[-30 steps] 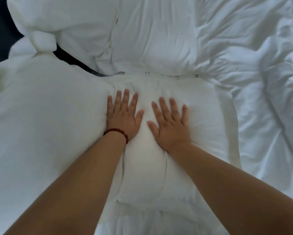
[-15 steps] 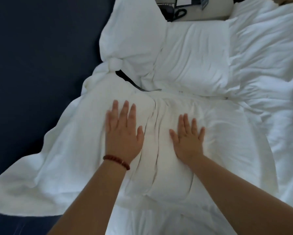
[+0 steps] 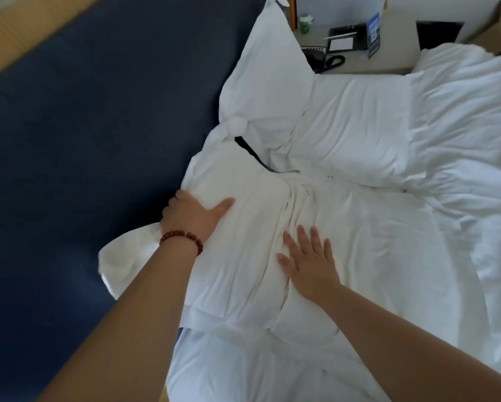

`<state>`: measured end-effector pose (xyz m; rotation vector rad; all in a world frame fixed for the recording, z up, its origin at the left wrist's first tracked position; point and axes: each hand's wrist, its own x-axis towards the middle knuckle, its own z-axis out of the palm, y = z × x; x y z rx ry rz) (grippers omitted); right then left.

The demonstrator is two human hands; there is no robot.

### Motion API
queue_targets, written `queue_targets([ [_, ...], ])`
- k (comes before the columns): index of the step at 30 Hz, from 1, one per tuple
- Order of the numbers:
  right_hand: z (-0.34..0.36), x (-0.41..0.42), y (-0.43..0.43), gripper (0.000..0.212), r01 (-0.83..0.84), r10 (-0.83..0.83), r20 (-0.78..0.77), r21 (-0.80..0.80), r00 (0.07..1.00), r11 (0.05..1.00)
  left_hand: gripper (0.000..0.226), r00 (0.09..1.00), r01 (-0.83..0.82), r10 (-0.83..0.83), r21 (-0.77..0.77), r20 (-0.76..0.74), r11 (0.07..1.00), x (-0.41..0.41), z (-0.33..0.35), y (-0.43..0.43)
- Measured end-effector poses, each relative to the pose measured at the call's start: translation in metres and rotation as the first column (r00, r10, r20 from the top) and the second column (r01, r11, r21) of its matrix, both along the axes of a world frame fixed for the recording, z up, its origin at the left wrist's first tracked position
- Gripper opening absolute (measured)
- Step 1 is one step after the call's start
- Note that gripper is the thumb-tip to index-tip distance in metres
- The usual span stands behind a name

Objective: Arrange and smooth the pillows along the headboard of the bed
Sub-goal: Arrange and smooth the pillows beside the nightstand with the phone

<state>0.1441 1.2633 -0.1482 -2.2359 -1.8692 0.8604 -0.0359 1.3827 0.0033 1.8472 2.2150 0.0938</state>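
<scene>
Partly hidden, left hand (image 3: 191, 218) grips pillow (image 3: 240, 274) edge; right hand (image 3: 310, 265) flat, pressing pillow.

Dark navy panel (image 3: 84, 126) fills the left side, with a tan wood strip (image 3: 14, 36) along its top-left edge. Beige nightstand (image 3: 394, 62) at top, beside the bed: black corded phone (image 3: 320, 58), white notepad (image 3: 340, 43) on a dark folder, green bottle (image 3: 304, 24), upright blue card (image 3: 374, 33). White wall (image 3: 345, 7) behind. Rumpled white duvet (image 3: 475, 184) on right. Soft, even light.
</scene>
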Motion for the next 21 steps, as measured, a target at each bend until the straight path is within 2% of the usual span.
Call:
queue_targets([
  [2,-0.002,-0.002,-0.001,0.072,0.016,-0.016,-0.012,0.025,1.0,1.0,0.108,0.982,-0.072,0.091,-0.115,0.165,0.991,0.006,0.005,0.006],
  [3,-0.003,-0.002,0.0,0.075,0.027,-0.026,-0.027,0.042,0.999,0.999,0.104,0.976,-0.064,0.088,-0.122,0.197,0.99,0.009,0.006,0.008],
  [11,-0.004,-0.018,0.059,0.08,0.269,-0.207,-0.314,0.168,0.926,0.948,0.065,0.944,0.024,-0.06,0.114,0.324,0.993,-0.006,0.0,0.003],
  [15,-0.009,-0.041,0.079,0.07,0.328,-0.239,-0.359,0.211,0.902,0.921,0.058,0.946,0.066,-0.125,0.199,0.3,0.978,-0.008,0.021,0.012],
  [19,-0.002,-0.067,0.106,0.074,0.374,-0.232,-0.465,0.239,0.854,0.896,0.057,0.956,0.178,-0.239,0.31,0.171,0.934,0.002,0.05,0.029],
  [21,-0.004,-0.072,0.117,0.08,0.364,-0.218,-0.48,0.234,0.85,0.902,0.061,0.963,0.206,-0.249,0.311,0.103,0.928,0.01,0.052,0.037],
])
